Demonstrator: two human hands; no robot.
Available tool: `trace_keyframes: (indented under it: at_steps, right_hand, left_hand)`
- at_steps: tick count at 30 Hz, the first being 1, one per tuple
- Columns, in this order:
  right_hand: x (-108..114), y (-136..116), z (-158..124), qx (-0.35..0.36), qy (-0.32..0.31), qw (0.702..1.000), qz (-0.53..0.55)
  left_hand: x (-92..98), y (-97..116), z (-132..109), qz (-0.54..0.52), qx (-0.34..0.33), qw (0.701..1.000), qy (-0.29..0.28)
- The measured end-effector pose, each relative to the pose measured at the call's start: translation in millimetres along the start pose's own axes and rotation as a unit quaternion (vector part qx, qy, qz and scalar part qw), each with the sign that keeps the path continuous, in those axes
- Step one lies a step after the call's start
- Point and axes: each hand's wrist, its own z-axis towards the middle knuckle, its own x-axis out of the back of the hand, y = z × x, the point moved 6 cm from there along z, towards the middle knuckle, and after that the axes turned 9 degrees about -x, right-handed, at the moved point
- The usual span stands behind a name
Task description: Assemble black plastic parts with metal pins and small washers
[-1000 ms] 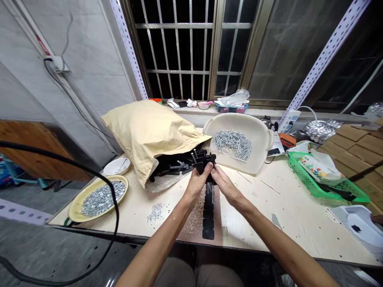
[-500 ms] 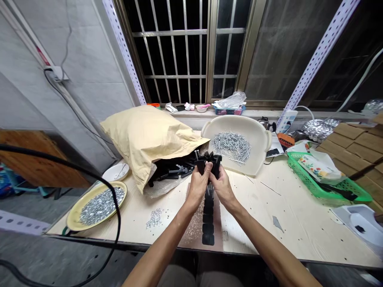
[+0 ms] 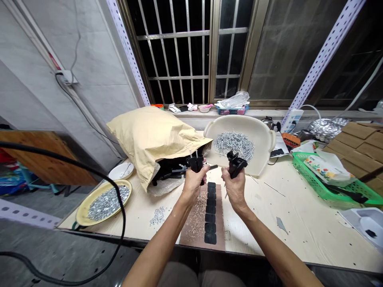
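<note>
In my left hand [image 3: 194, 181] are black plastic parts [image 3: 196, 162] with thin metal rods sticking up from them. My right hand [image 3: 235, 186] is closed around another black plastic piece [image 3: 237, 162], and a thin metal rod shows below it. The hands are apart, raised over the table on either side of a row of black square pads [image 3: 210, 217]. The pads lie on a brown strip [image 3: 191, 235] sprinkled with pale crumbs. Behind my left hand, a large yellowish sack [image 3: 158, 131] lies open, with black plastic parts [image 3: 172, 169] at its mouth.
A white basin [image 3: 260, 135] holds many metal pins [image 3: 235, 143]. At the left, a yellow dish [image 3: 79, 215] holds small shiny metal pieces; a white bowl [image 3: 121, 171] stands behind it. To the right are a green basket [image 3: 311, 183] and cardboard boxes [image 3: 359, 147]. A black cable [image 3: 122, 215] loops at left.
My hands were close together on the black parts and have moved apart. My right hand has gone right with one piece, uncovering more of the pad row. The view has shifted slightly.
</note>
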Motion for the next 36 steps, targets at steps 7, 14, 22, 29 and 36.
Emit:
trace_keyframes:
  at_steps: [7,14,22,29,36]
  right_hand:
    - [8,5,-1,-0.029,-0.002,0.999,0.017]
    - [11,14,-4,-0.037,-0.020,0.999,0.015]
    - [4,5,0,-0.042,-0.042,0.998,-0.038]
    - [-15,-46,24,0.006,-0.103,0.992,-0.066]
    - [-52,-65,34,0.103,-0.264,0.946,-0.156]
  left_hand:
    - [8.7,18,-7,0.034,-0.078,0.995,0.048]
    - [16.0,36,-3,0.141,-0.153,0.978,0.027]
    - [18.4,16,7,-0.055,0.035,0.996,-0.063]
    - [4.5,16,-5,0.062,0.016,0.986,-0.154]
    - [-8.2,4,-14,0.118,0.048,0.966,-0.225]
